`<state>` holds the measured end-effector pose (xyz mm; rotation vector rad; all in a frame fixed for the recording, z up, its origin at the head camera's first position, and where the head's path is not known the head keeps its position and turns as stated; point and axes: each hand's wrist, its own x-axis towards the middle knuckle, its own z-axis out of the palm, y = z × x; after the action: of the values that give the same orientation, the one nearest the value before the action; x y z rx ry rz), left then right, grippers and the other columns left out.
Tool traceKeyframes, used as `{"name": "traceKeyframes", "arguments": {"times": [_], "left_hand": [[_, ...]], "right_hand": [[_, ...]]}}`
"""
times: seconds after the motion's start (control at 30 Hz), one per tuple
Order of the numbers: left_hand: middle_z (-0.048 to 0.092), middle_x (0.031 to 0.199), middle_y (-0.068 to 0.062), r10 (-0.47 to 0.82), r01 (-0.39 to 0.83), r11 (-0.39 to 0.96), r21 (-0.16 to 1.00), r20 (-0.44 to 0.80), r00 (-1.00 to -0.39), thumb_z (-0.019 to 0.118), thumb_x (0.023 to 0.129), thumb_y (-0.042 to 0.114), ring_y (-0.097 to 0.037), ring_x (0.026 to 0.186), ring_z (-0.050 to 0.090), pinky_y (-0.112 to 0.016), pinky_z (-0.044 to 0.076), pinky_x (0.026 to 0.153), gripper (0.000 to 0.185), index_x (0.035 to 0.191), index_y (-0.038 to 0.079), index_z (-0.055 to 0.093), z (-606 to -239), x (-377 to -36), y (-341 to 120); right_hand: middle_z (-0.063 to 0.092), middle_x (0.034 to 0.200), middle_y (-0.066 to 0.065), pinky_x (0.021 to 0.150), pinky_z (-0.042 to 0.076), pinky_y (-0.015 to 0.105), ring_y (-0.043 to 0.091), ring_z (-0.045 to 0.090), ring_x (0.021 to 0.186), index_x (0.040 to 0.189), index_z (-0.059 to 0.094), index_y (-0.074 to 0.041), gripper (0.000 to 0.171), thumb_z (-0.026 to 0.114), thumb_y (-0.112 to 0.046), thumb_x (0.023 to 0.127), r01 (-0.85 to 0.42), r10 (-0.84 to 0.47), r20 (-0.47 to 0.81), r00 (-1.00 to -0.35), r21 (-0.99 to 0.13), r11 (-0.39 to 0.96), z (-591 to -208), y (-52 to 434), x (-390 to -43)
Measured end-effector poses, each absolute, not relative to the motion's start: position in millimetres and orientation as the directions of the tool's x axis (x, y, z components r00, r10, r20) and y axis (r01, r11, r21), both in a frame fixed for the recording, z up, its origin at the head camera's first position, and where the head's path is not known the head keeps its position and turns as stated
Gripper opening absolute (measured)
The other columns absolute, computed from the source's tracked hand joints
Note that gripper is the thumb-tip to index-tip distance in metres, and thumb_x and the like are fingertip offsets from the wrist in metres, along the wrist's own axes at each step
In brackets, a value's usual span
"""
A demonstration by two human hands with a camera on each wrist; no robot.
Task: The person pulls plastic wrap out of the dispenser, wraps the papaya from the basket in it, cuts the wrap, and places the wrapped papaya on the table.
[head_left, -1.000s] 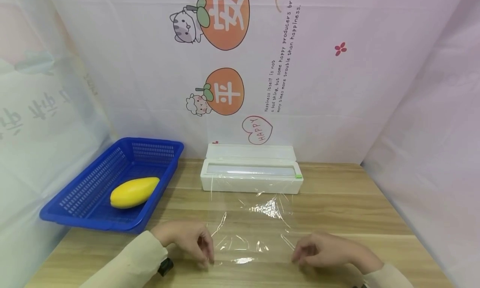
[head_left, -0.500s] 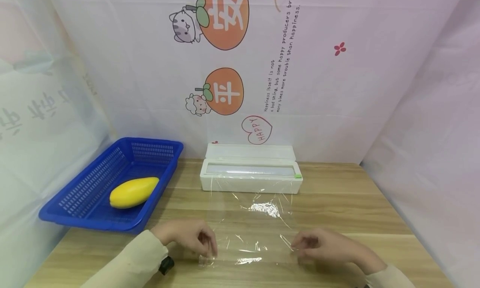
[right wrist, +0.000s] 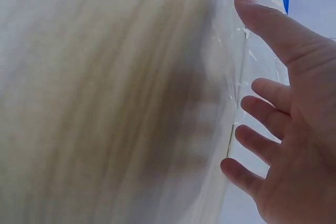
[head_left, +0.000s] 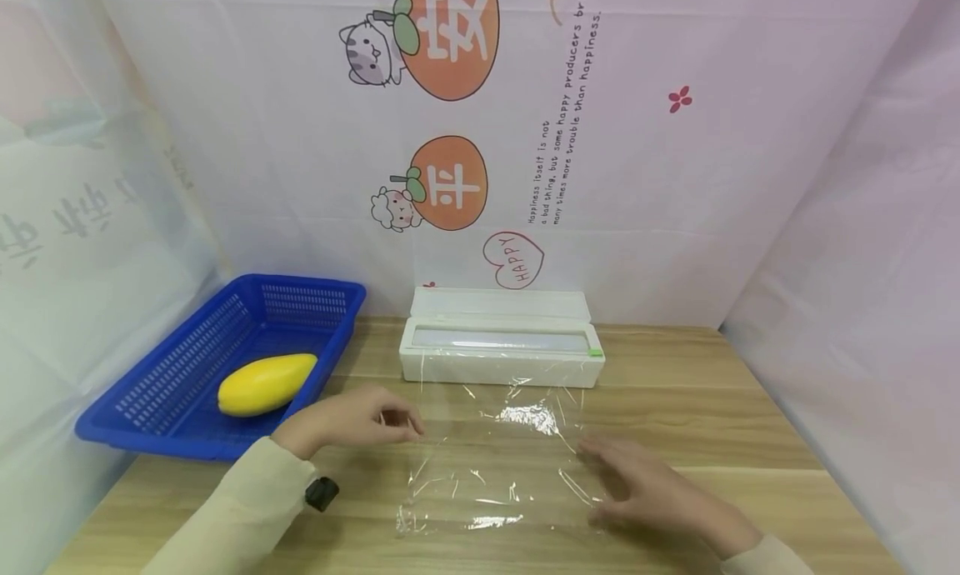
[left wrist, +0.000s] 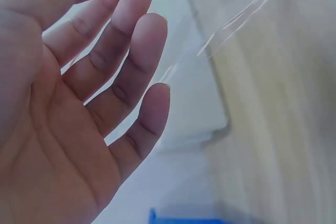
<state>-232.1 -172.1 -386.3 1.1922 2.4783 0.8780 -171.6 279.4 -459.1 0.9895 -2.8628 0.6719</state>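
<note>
Showing both hands released from the near corners of the clear film sheet (head_left: pixel 502 467) they pinched half a second ago. Right hand (head_left: pixel 645 492), fingers straight and spread, hovers low over the sheet's right edge; left hand (head_left: pixel 352 421) has lifted toward the blue basket (head_left: pixel 157 429), fingers loosely extended, holding nothing. Film lies flat on the wooden surface (head_left: pixel 712 408), still joined to the white dispenser box (head_left: pixel 501 348) behind.

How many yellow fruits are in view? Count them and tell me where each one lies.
1. The yellow fruit lies inside the blue basket at the table's left, near its front rim. The basket's near wall could hide something small, but nothing else shows through.
</note>
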Motion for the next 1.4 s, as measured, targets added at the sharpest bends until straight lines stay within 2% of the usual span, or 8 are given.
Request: {"name": "traceKeyframes", "arguments": {"times": [0.2,0.43,0.7,0.93,1.1,1.4], "left_hand": [[0.069,0.094,0.013,0.701,0.591,0.526,0.612,0.082,-0.709,0.064,0.100,0.024,-0.008,0.081,0.063,-0.029,0.056,0.074,0.013,0.107,0.024,0.075,-360.8,-237.4,-187.6],[0.070,0.100,0.011,0.566,0.518,0.608,0.601,0.129,-0.814,0.063,0.101,0.029,-0.013,0.086,0.064,-0.032,0.055,0.076,0.015,0.111,0.024,0.073,-334.1,-245.6,-213.9],[0.070,0.112,0.005,0.401,0.407,0.733,0.545,0.138,-0.906,0.061,0.099,0.045,-0.018,0.103,0.063,-0.046,0.052,0.091,0.028,0.114,0.024,0.073,-309.6,-258.5,-255.5],[0.067,0.122,-0.007,0.359,0.352,0.740,0.574,0.105,-0.927,0.062,0.101,0.038,-0.029,0.112,0.062,-0.054,0.049,0.096,0.035,0.124,0.012,0.069,-308.5,-268.5,-298.7],[0.064,0.127,-0.014,0.335,0.289,0.753,0.591,0.034,-0.942,0.064,0.099,0.037,-0.035,0.116,0.059,-0.055,0.048,0.097,0.045,0.130,0.006,0.063,-316.0,-276.2,-321.7],[0.050,0.140,-0.030,0.321,0.193,0.768,0.611,-0.106,-0.941,0.062,0.100,0.039,-0.050,0.127,0.045,-0.063,0.042,0.100,0.062,0.141,-0.005,0.049,-338.1,-283.8,-348.8]], "right_hand": [[0.051,0.146,0.016,0.102,0.039,0.065,0.040,0.049,0.130,0.142,0.054,-0.007,0.086,0.072,-0.064,0.081,-0.634,-0.609,0.185,-0.772,-0.306,0.710,-465.1,279.4,-169.1],[0.050,0.147,0.015,0.101,0.039,0.065,0.040,0.048,0.131,0.142,0.054,-0.007,0.086,0.071,-0.066,0.082,-0.638,-0.614,0.181,-0.768,-0.295,0.711,-465.0,279.6,-168.5],[0.047,0.150,0.014,0.102,0.037,0.067,0.040,0.046,0.133,0.143,0.054,-0.008,0.089,0.071,-0.068,0.080,-0.598,-0.588,0.138,-0.797,-0.312,0.738,-466.6,277.9,-169.5],[0.048,0.150,0.012,0.100,0.038,0.068,0.039,0.047,0.133,0.143,0.055,-0.009,0.089,0.070,-0.069,0.079,-0.591,-0.581,0.132,-0.803,-0.304,0.747,-467.1,277.9,-170.0],[0.049,0.149,0.012,0.101,0.038,0.067,0.039,0.047,0.132,0.143,0.055,-0.009,0.089,0.070,-0.069,0.079,-0.592,-0.583,0.129,-0.802,-0.300,0.748,-466.8,277.5,-170.5],[0.050,0.148,0.014,0.100,0.038,0.069,0.041,0.048,0.131,0.142,0.056,-0.008,0.089,0.071,-0.070,0.078,-0.604,-0.593,0.139,-0.793,-0.307,0.736,-466.5,278.1,-170.0]]}}
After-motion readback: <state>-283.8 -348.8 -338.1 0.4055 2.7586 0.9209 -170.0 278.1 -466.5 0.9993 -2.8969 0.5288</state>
